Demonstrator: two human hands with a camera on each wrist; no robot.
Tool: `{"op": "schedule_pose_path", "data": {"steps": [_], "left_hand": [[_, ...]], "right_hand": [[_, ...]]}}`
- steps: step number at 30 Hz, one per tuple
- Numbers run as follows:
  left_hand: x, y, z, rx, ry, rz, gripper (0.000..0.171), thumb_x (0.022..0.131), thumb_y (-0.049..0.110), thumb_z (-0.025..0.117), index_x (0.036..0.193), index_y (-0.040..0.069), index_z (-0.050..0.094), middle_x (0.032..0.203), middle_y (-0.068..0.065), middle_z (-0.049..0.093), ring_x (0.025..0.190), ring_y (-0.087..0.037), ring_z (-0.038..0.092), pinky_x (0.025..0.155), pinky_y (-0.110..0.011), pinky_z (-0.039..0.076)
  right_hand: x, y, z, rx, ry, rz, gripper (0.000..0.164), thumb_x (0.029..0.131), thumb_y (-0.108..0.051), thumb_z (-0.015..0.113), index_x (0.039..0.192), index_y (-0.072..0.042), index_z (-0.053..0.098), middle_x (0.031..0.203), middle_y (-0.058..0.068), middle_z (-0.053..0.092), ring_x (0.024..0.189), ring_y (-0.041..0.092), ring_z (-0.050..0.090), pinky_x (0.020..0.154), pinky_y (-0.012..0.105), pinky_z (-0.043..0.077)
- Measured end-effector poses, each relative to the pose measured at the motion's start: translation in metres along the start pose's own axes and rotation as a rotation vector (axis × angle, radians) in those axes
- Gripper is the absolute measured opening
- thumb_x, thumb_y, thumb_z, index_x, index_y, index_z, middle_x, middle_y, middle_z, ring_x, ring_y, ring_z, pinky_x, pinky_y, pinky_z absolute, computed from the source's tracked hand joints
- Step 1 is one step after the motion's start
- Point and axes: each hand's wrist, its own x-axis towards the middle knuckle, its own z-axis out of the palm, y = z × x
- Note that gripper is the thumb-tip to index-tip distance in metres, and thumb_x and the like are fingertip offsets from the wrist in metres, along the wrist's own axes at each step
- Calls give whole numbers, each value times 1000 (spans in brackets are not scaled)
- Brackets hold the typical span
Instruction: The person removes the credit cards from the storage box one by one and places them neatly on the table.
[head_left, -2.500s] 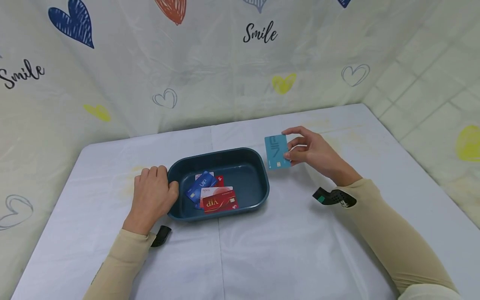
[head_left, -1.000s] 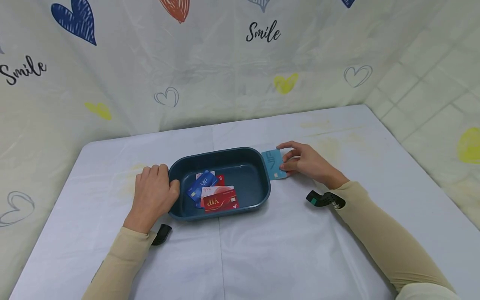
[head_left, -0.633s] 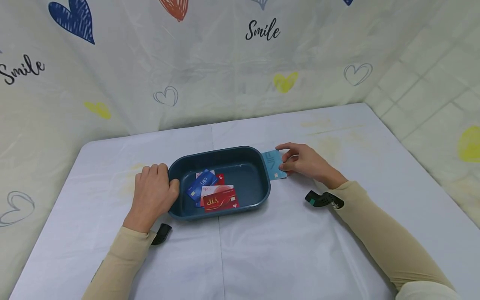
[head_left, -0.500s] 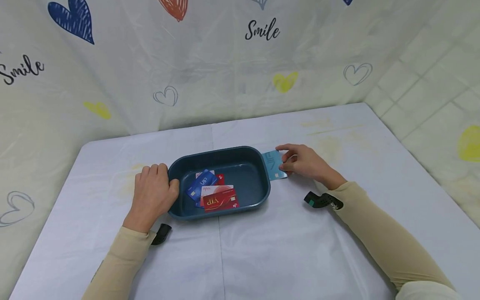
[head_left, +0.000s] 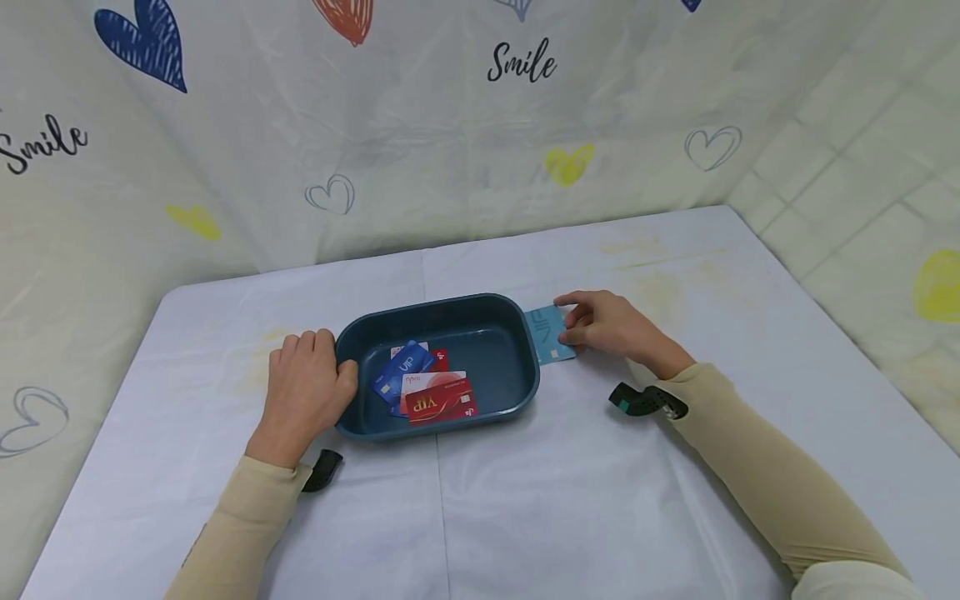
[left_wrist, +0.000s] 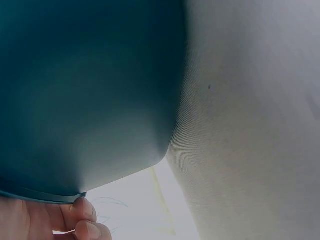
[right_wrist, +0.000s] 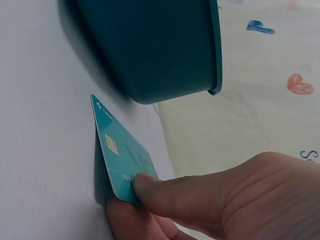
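Much is kept out of sight here: the left edge of the light-teal rectangular plastic-looking card is covered by the rim of the dark teal, deep, rounded-rectangular tray, and whether the two touch cannot be told. The card's small print is lost to blur. Between the hands, inside the tray, the lower cards are half buried: under the glossy blue VIP card and the red, gold-lettered VIP card only edges are shown, so no count can be made. Both beige sleeves are cut off below. By the left wrist camera, hardly more than the tray's wall and a few fingertips are caught.

And the poses: the tray's near end is gripped by the left hand, back upward, thumb laid at the rim, fingers curled at the outer side. Well to its right, the light-teal card is pinched by the right hand, thumb above, fingers beneath, index stretched along the far corner. The card is held tilted, low over the white cloth, just left of those fingertips and beside the tray.
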Motion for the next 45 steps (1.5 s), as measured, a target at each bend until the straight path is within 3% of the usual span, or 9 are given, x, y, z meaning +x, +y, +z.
{"op": "schedule_pose_path", "data": {"steps": [11, 21, 26, 33, 45], "left_hand": [[0, 0, -2, -13, -12, -4, 23, 87, 21, 44, 83, -1, 49, 75, -15, 49, 75, -31, 40, 66, -38, 27], [-1, 0, -2, -16, -10, -7, 22, 87, 21, 45, 82, -1, 49, 75, -15, 49, 75, -31, 41, 67, -38, 27], [0, 0, -2, -13, -23, -10, 23, 88, 22, 45, 84, -1, 50, 77, -15, 50, 77, -31, 42, 68, -39, 28], [1, -3, 0, -19, 2, 4, 21, 88, 22, 46, 80, 2, 48, 75, -14, 49, 75, -31, 41, 67, -38, 27], [2, -7, -1, -43, 18, 7, 21, 87, 21, 46, 80, 1, 48, 74, -14, 49, 75, -31, 41, 67, -38, 27]], "right_hand": [[0, -1, 0, 71, -34, 80, 42, 96, -14, 51, 137, -10, 50, 115, 16, 61, 79, 15, 70, 79, 29, 57], [0, -3, -2, 85, -24, 87, 41, 94, -7, 44, 135, -9, 51, 110, 16, 62, 84, 18, 67, 81, 30, 57], [-1, -4, -3, 75, -9, 66, 40, 94, -8, 43, 133, -7, 52, 109, 16, 65, 85, 19, 68, 82, 31, 57], [-3, -8, -3, -49, 44, -1, 34, 96, -23, 53, 128, -13, 59, 105, 9, 71, 84, 17, 68, 82, 31, 49], [-3, -12, -3, -37, 59, -36, 32, 96, -29, 54, 125, -17, 60, 110, 6, 71, 84, 20, 69, 82, 32, 49]]}}
